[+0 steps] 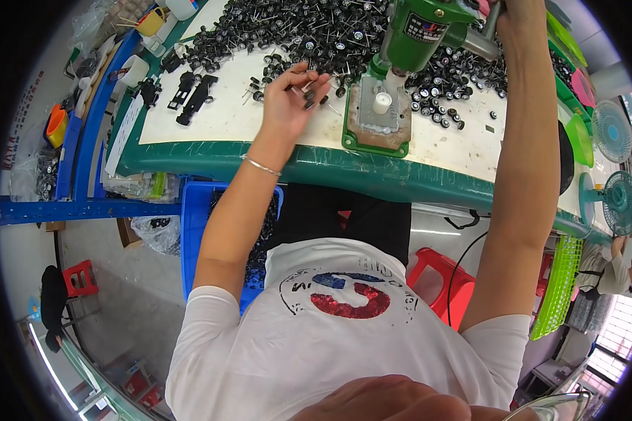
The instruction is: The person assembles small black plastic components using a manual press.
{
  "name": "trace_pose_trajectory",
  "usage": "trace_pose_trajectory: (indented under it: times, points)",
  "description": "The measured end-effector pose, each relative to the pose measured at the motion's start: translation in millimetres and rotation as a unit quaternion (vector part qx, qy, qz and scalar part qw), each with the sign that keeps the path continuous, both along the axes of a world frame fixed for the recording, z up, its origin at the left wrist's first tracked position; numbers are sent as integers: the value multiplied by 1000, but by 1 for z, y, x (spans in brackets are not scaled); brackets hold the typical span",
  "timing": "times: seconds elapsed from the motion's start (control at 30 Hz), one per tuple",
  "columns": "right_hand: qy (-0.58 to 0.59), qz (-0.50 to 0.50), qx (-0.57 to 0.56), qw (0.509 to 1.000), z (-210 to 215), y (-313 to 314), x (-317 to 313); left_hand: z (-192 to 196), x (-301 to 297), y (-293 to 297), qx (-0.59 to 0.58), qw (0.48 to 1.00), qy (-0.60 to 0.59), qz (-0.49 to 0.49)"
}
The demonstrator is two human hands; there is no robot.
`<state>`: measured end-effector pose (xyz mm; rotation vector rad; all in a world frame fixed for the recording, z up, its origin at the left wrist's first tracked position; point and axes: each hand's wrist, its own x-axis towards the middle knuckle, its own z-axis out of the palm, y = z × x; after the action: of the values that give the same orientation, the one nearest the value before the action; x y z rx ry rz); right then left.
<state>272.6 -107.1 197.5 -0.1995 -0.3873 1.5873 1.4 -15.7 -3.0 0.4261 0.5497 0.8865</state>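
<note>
While a small black wheel on a metal axle (307,91) sits pinched in its curled fingertips at upper centre, the left hand (288,98) hovers over the desk (260,119). The right hand (519,17), top right, is clenched around the green press's (418,31) lever (481,42), above heaped wheels (316,31).

Counts on and around the worktop (260,119)

One green press (418,31), two teal fans (613,130), one blue crate (196,231), two red stools (442,281); small black wheels (316,31) too many to count, perhaps hundreds.

right hand (523,14): cut off by top edge | press lever (486,38): partly hidden
</note>
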Motion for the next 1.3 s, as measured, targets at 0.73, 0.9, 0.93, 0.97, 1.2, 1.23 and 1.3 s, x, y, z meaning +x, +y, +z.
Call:
trace_pose_trajectory:
  times: [0.73,0.9,0.93,0.97,1.2,1.23,1.3]
  points:
    - [-860,-321,-237,318,-230,-119,-34,-9,-8,11,470,681,530,-187]
    - [-785,-390,-156,456,-207,-107,-51,3,-6,-3,352,866,330,-129]
    - [-751,-399,-114,514,-200,-100,-60,6,-3,-7,349,885,282,-122]
    - [-736,-394,-79,545,-195,-92,-71,6,-1,-10,346,893,263,-122]
    - [-757,-297,-77,577,-188,-57,-102,4,13,-20,342,897,249,-125]
    - [-726,-290,-102,615,-193,-57,-101,5,14,-21,344,895,256,-124]
    - [-720,-295,-104,620,-197,-56,-101,6,16,-21,351,891,262,-119]
